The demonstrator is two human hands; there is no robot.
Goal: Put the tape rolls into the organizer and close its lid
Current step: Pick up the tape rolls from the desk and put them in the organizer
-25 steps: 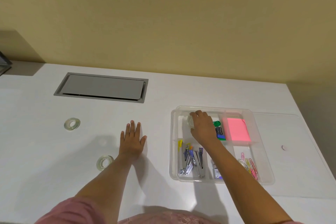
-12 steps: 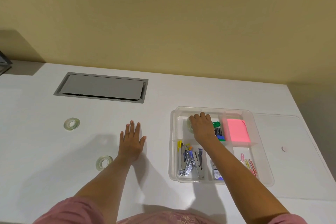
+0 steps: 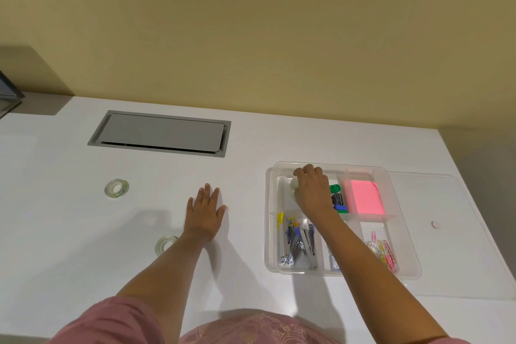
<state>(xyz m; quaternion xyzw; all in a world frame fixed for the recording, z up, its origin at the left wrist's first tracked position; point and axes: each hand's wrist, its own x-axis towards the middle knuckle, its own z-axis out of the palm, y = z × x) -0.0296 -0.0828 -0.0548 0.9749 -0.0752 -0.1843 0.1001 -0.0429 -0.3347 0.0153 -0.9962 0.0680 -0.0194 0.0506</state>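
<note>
A clear plastic organizer (image 3: 269, 220) sits on the white table at the right, its lid (image 3: 458, 232) lying flat beside it on the right. My right hand (image 3: 314, 190) reaches into the organizer's back left compartment, fingers curled over a clear tape roll (image 3: 293, 185) that peeks out on its left. My left hand (image 3: 205, 211) rests flat on the table, fingers apart, holding nothing. One clear tape roll (image 3: 116, 188) lies far left on the table. Another tape roll (image 3: 163, 244) lies by my left wrist.
The organizer holds pink sticky notes (image 3: 365, 197), staplers (image 3: 298, 243), coloured paper clips (image 3: 384, 253) and a green and blue item (image 3: 337, 198). A grey cable hatch (image 3: 159, 133) is set in the table at the back. The yellow wall stands behind.
My right hand has shifted slightly within the back left compartment, still over the tape roll. My left hand has stayed flat on the table.
</note>
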